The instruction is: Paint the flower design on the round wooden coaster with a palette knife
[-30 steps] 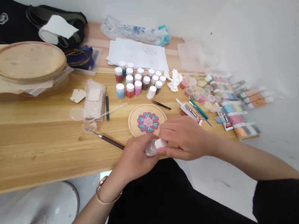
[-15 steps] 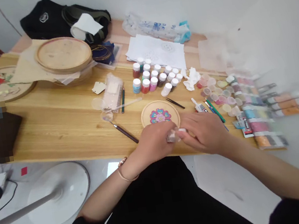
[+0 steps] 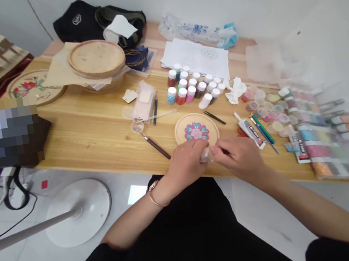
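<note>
My left hand (image 3: 188, 161) is closed around a small clear container (image 3: 206, 155), perhaps a little bottle, mostly hidden by the fingers. Right against it, my right hand (image 3: 240, 157) is closed, fingertips pinched at the container's end; what they grip is hidden. Just beyond both hands lies a round wooden board (image 3: 180, 136) bearing a flower design (image 3: 196, 131) in pink, blue and purple. Black tweezers (image 3: 215, 117) rest behind the board. To its left is a dark-handled tool (image 3: 157, 147), its tip at a small clear cup (image 3: 137, 126).
White-capped paint jars (image 3: 181, 96) stand behind the board. On the right are a glue tube (image 3: 250, 131), brushes (image 3: 264, 129), small cups (image 3: 267, 111) and colored packets (image 3: 318, 147). Stacked round boards (image 3: 96, 56), papers (image 3: 195, 54) and a black bag (image 3: 76, 22) lie farther back.
The view has swung left, so the table sits farther right in it. My right fingers have curled tighter, and the white piece seen between them before is now hidden.
</note>
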`<act>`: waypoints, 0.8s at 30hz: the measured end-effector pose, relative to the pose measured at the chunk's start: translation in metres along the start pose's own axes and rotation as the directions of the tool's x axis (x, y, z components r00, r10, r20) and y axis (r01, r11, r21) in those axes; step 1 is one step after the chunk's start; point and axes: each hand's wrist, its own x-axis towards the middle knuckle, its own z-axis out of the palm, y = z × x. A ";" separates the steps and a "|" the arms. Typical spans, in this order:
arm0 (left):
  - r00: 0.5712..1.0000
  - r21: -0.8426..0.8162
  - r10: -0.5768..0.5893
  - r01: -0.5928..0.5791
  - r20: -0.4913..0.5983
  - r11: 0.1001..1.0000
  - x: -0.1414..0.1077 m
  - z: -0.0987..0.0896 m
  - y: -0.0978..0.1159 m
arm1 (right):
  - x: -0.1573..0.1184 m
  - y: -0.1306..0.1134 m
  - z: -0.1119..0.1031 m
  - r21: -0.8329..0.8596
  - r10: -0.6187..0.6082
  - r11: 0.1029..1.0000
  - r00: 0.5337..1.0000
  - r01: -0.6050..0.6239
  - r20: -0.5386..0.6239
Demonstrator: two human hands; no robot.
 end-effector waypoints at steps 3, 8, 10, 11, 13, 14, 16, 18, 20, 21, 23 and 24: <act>0.991 -0.102 0.083 -0.094 -0.107 0.990 -0.004 0.005 -0.005 | -0.008 -0.003 0.001 0.051 0.000 0.999 0.999 0.002 -0.036; 0.937 -0.053 0.185 -0.210 -0.298 0.976 -0.013 0.005 -0.015 | -0.033 0.006 -0.014 0.069 0.120 0.991 0.992 -0.116 -0.049; 0.880 0.082 0.218 -0.202 -0.421 0.976 -0.018 0.003 -0.023 | -0.048 0.029 -0.033 0.047 0.193 0.981 0.971 -0.188 -0.144; 0.851 0.141 0.240 -0.196 -0.468 0.970 -0.021 0.002 -0.029 | -0.056 0.046 -0.047 0.026 0.234 0.972 0.942 -0.235 -0.241; 0.819 0.242 0.267 -0.162 -0.508 0.957 -0.027 0.001 -0.042 | -0.069 0.091 -0.081 -0.016 0.335 0.931 0.868 -0.365 -0.366; 0.806 0.294 0.291 -0.153 -0.516 0.944 -0.030 0.002 -0.049 | -0.074 0.118 -0.101 -0.046 0.415 0.879 0.807 -0.475 -0.420; 0.784 0.417 0.360 -0.143 -0.505 0.898 -0.034 0.003 -0.061 | -0.075 0.173 -0.141 -0.146 0.624 0.637 0.617 -0.757 -0.478; 0.757 0.480 0.412 -0.149 -0.507 0.865 -0.036 0.005 -0.068 | -0.068 0.226 -0.174 -0.170 0.641 0.485 0.481 -0.858 -0.598; 0.774 0.529 0.449 -0.176 -0.447 0.830 -0.035 0.005 -0.070 | -0.056 0.273 -0.195 -0.198 0.644 0.389 0.419 -0.900 -0.640; 0.780 0.547 0.452 -0.172 -0.432 0.819 -0.034 0.005 -0.069 | -0.050 0.295 -0.200 -0.217 0.650 0.346 0.400 -0.913 -0.646; 0.789 0.563 0.439 -0.146 -0.430 0.813 -0.032 0.004 -0.069 | -0.040 0.333 -0.203 -0.268 0.661 0.295 0.399 -0.917 -0.635; 0.793 0.567 0.429 -0.131 -0.432 0.813 -0.032 0.004 -0.070 | -0.037 0.350 -0.201 -0.298 0.664 0.285 0.412 -0.911 -0.624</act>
